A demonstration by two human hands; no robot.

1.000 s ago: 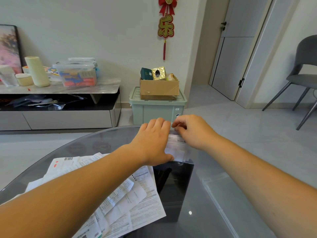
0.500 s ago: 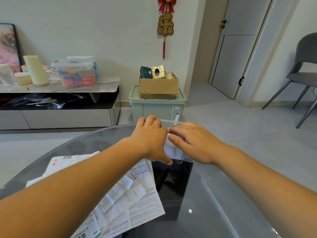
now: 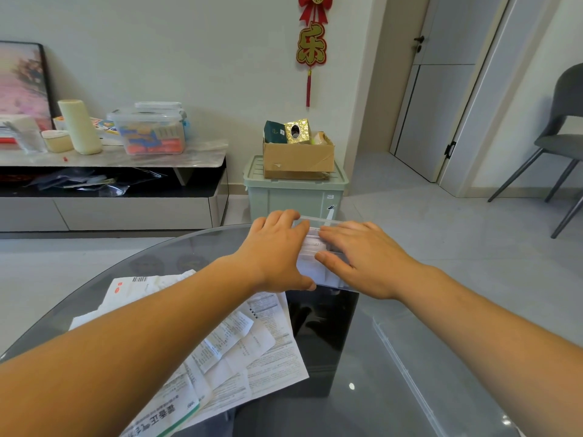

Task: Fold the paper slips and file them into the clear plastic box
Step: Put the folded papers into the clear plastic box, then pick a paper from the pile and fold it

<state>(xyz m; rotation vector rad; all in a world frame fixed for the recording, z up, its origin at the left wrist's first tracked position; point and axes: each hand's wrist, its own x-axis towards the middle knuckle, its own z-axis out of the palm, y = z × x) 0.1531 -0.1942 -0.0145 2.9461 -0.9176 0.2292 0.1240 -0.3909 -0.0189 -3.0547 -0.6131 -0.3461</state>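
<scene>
A small clear plastic box (image 3: 310, 271) stands near the far edge of the glass table, with white folded slips (image 3: 312, 242) packed upright inside. My left hand (image 3: 276, 250) covers the box's left side, fingers curled over the far rim and thumb along the near wall. My right hand (image 3: 362, 257) lies across the top of the slips, its fingers fairly straight and its thumb at the near side. A loose pile of unfolded paper slips (image 3: 239, 345) lies on the table under my left forearm.
The round glass table (image 3: 394, 326) has a dark square base (image 3: 325, 342) showing through it. A clear flat piece (image 3: 407, 370) lies on the glass at the right. Beyond the table stand a green bin with a cardboard box (image 3: 298, 159), a low cabinet and a grey chair (image 3: 561, 137).
My right hand has come back from the box's far rim and flattened out over the top of the slips. My left hand has stayed on the box's left side.
</scene>
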